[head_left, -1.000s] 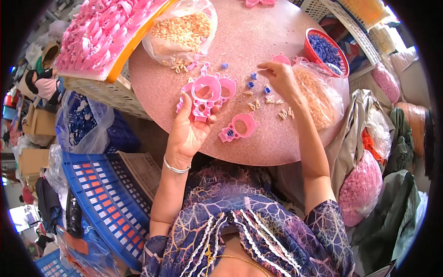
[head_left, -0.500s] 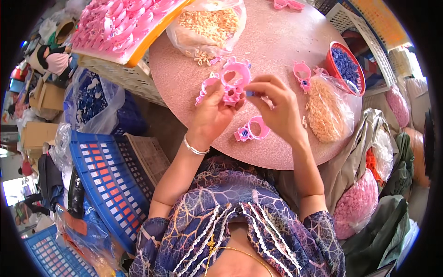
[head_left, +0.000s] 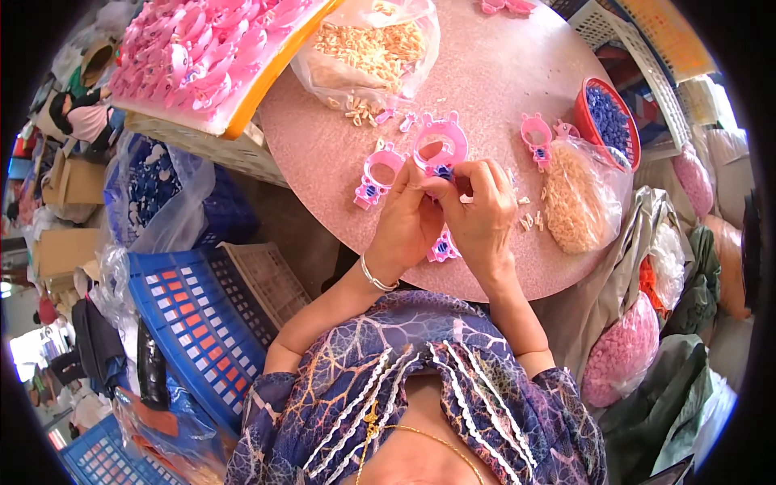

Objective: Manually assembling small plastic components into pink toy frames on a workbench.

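My left hand is closed around the lower part of a pink plastic ring piece with small ears. A dark blue insert shows just below its ring opening. My right hand pinches at the same piece from the right, its thumb and fingertips meeting the left hand's. Whether it also holds a small part is hidden. Left of the hands lies a similar pink piece with a blue insert. Another, with a blue striped insert, is partly covered by the hands.
On the round pink table are an open bag of cream-coloured parts, a second such bag, a red basket of blue parts and more pink pieces. A heaped tray and blue crate stand left.
My right hand has moved in to the pink ring piece, and both hands are now together. The blue insert, earlier near the right fingertips, now shows at the pink piece. The view has shifted slightly.
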`<state>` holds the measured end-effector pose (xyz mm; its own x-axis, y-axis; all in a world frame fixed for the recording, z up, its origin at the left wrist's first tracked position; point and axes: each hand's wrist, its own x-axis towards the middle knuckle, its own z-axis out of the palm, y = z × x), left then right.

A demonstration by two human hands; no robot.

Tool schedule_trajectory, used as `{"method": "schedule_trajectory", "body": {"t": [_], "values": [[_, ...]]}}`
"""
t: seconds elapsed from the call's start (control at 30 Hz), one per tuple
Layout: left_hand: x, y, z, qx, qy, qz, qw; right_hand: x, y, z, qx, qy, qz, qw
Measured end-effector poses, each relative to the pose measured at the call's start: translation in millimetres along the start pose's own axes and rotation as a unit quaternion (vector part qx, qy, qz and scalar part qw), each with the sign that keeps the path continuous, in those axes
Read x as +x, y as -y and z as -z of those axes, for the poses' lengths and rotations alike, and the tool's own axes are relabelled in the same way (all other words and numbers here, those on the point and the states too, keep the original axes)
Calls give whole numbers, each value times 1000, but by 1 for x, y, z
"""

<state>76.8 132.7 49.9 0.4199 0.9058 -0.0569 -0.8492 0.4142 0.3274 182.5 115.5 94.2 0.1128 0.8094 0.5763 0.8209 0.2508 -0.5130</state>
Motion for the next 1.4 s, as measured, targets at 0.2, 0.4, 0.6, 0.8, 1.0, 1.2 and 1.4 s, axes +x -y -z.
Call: {"method": "schedule_trajectory", "body": {"t": [0.2,0.4,0.6,0.8,1.0,1.2,1.4], "values": [[10,-9,4,-19,10,29,999,7,-3,-5,49,53,-49,996],[17,-17,6,23,6,30,999,17,2,-9,64,43,-106,991],[16,-29,5,90,51,33,994,23,16,-8,113,13,-109,988],[6,-47,5,74,42,57,995,32,10,-3,91,89,-24,992],[2,-55,4,91,-26,61,994,32,3,-2,227,94,-102,964],[1,-58,6,199,-24,11,980,24,10,-35,222,104,-110,963],[5,-84,16,271,-124,-82,951,34,-18,-2,363,76,-155,916]]}}
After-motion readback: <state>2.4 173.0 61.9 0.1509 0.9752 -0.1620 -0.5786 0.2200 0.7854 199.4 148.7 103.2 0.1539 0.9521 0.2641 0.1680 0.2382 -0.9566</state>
